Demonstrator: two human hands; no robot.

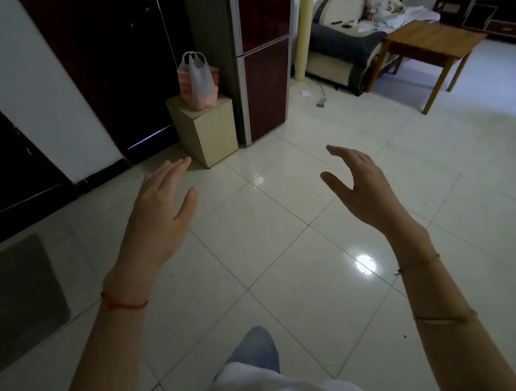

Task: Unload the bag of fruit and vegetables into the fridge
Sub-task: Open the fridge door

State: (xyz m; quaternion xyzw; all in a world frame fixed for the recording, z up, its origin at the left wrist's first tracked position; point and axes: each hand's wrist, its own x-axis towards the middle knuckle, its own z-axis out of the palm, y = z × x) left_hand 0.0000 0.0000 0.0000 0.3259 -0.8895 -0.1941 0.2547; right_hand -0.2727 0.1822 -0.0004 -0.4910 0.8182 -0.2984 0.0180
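A translucent white plastic bag (199, 81) with something orange-red inside stands upright on a small pale wooden cabinet (206, 128). Right beside it is the dark red fridge (265, 72), both of its doors closed. My left hand (160, 208) and my right hand (361, 185) are raised in front of me over the floor, fingers straight and spread, holding nothing. Both are well short of the bag and the fridge.
Glossy white floor tiles (283, 224) stretch between me and the fridge. Dark doors (104, 68) line the left wall. A grey mat (16, 300) lies at the left. A sofa (344, 45) and wooden table (429, 46) stand at the back right.
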